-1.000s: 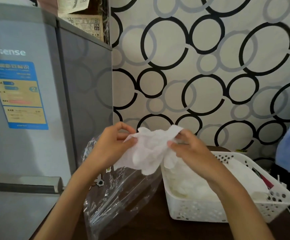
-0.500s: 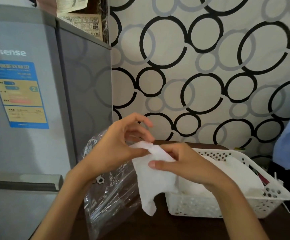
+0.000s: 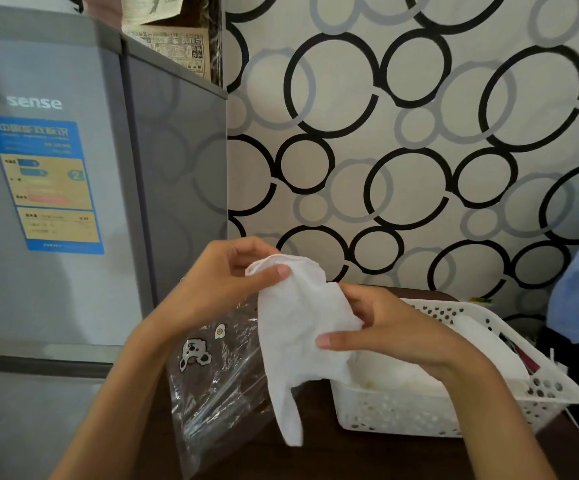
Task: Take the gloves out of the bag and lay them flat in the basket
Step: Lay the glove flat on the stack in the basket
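right hand pinching white glove mid-body | left hand pinching its cuff | glove hanging limp over worktop, between plastic bag and basket | judged light, floppy: holding by cuff is suiting it best

A grey fridge bears the partly legible brand "sense" near its door's top edge; its blue-and-yellow label shows a "2".

Bag stands left of basket on table, fridge further left
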The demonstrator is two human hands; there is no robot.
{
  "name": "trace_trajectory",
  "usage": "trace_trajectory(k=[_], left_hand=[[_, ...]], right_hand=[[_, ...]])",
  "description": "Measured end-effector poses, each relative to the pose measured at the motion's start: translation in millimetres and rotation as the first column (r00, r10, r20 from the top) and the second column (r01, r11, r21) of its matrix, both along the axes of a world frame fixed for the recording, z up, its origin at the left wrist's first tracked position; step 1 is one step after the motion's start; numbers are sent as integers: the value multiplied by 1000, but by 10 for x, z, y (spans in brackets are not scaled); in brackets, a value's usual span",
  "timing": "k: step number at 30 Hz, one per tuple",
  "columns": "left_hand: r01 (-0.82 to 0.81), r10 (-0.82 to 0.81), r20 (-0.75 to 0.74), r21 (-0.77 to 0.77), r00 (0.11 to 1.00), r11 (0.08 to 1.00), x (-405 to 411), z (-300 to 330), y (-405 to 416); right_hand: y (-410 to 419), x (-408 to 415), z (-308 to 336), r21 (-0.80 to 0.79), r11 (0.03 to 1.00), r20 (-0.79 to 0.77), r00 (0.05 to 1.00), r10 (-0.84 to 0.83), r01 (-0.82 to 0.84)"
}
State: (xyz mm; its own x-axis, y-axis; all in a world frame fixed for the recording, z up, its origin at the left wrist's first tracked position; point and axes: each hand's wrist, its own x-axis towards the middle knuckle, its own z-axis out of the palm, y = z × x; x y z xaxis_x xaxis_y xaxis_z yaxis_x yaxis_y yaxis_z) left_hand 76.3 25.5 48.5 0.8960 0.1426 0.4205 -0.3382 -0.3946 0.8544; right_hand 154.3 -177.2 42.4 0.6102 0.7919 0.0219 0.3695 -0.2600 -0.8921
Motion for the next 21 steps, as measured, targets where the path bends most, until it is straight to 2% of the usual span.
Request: trace_trajectory(k=[3,5,8,10,12,14,16,18,21], left_hand=[[94,-95,14,60,995,994,9,19,-63],[102,-103,9,45,995,994,57,-13,-91],[130,-133,-131,-31,982,991,126,-119,-41],[212,-200,-229,28,953,977,152,-184,-25],[203,-197,-226,4,954,979,159,-207,-66],[134,-145,-149,-82,978,988,155,-178,-145],[95,-102,-73,-95,992,991,143,-109,-228],[82,-82,-26,-7,996,997,154,-11,-314],[125,-124,-17,131,992,984,195,173,-464]], right_hand=[[53,-74,37,99,995,5,1000,-10,9],[88,-72,35,210,970,-51,993,-111,119],[88,-15,21,347,881,-181,945,-273,321],[52,27,31,427,821,-264,921,-288,379],[-22,53,56,474,790,-303,914,-269,389],[-147,89,98,465,794,-294,914,-278,391],[-297,131,180,383,861,-226,938,-263,334],[-436,133,306,242,946,-161,970,-183,218],[-504,59,467,76,982,-73,983,-166,172]])
